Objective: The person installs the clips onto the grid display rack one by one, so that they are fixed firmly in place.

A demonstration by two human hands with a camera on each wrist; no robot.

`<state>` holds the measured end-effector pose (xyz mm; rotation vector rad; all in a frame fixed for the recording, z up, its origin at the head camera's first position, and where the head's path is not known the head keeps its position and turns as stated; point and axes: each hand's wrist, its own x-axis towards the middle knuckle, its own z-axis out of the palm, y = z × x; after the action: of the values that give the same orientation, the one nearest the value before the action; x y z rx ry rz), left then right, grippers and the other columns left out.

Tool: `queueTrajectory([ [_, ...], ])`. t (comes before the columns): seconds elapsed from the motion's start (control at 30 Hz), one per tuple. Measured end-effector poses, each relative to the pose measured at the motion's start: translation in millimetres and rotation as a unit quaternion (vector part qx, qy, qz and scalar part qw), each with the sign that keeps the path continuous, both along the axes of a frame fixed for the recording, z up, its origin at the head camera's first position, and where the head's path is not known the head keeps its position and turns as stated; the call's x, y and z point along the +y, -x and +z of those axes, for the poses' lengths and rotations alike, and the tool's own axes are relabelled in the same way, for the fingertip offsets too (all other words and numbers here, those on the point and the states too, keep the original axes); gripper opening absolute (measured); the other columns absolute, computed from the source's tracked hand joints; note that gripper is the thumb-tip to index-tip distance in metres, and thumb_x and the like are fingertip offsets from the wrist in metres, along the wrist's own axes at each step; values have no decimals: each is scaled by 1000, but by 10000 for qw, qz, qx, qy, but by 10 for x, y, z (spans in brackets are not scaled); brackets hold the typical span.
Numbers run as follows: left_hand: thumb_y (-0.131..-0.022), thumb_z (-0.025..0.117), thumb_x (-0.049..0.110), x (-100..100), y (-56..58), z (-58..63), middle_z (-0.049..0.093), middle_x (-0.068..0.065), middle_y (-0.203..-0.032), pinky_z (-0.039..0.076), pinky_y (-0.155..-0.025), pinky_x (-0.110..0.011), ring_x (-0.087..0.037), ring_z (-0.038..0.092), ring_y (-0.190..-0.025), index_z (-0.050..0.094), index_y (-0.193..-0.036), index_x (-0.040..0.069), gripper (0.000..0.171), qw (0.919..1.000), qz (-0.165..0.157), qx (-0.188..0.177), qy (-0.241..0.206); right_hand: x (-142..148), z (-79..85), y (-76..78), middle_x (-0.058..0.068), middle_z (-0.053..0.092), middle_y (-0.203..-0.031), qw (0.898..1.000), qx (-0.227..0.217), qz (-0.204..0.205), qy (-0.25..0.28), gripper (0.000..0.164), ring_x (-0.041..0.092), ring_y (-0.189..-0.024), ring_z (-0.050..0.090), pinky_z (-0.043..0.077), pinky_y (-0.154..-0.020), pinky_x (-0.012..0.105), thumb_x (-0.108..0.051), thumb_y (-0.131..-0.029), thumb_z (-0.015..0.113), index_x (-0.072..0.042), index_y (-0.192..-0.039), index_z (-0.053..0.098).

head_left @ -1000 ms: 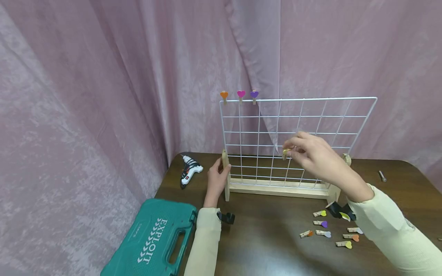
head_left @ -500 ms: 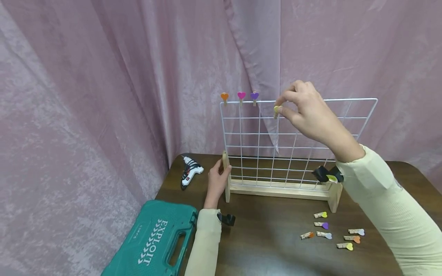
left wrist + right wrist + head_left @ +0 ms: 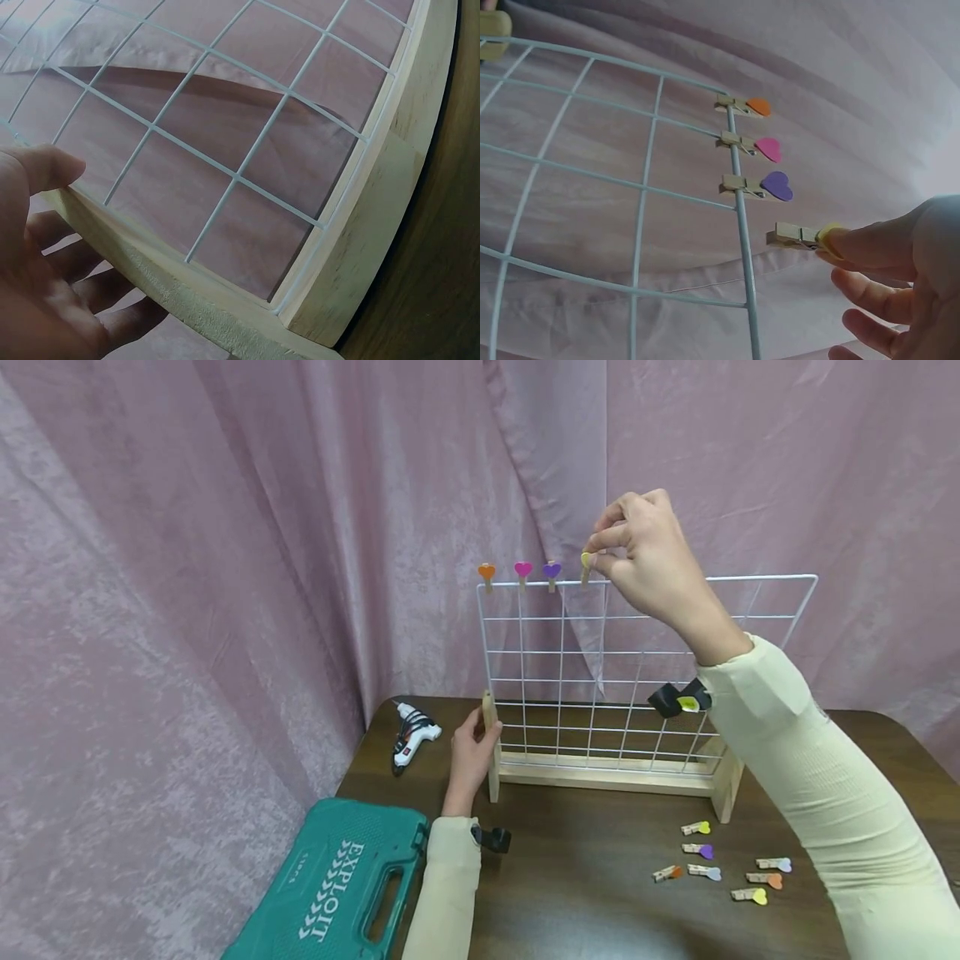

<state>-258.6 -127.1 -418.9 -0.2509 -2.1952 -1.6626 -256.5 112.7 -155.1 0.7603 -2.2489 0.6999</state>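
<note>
A white wire grid rack (image 3: 772,577) stands upright in a wooden base (image 3: 607,776). My right hand (image 3: 651,556) pinches a small wooden clothespin (image 3: 791,235) by its yellow heart end. In the right wrist view the clothespin's free end is a short way from the top wire, apart from it. Three heart clothespins, orange (image 3: 758,106), pink (image 3: 768,148) and purple (image 3: 777,185), sit clipped along that wire at its left end. With thumb and fingers on opposite sides, my left hand (image 3: 471,758) holds the rack's left wooden upright (image 3: 161,274).
Several loose heart clothespins (image 3: 697,850) lie on the brown table (image 3: 570,877) at front right. A white glue gun (image 3: 414,737) is left of the rack, and a green tool case (image 3: 330,868) is at front left. Pink curtains (image 3: 375,527) hang behind.
My right hand has risen from in front of the grid's middle to its top wire, moving slightly left, with the yellow heart clothespin. The left hand has stayed on the upright.
</note>
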Motion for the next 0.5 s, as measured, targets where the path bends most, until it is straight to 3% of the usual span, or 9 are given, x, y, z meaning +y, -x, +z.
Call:
queueTrajectory([
  [0.23, -90, 59, 10, -5, -10, 27, 59, -23, -115, 48, -87, -43, -33, 55, -109, 53, -126, -2, 38, 10000, -3, -69, -54, -47, 86, 58, 11, 56, -97, 9992, -263, -214, -199, 13, 29, -103, 37, 33, -81, 40, -2, -80, 64, 2, -89, 73],
  [0.5, -90, 59, 9, -23, -1, 19, 59, -23, -115, 48, -88, -42, -33, 55, -109, 53, -126, -2, 38, 9999, -42, -75, -96, -90, 39, 107, 10, 56, -95, 9976, -428, -387, -393, 14, 29, -99, 39, 35, -78, 40, 2, -77, 62, -2, -82, 75],
])
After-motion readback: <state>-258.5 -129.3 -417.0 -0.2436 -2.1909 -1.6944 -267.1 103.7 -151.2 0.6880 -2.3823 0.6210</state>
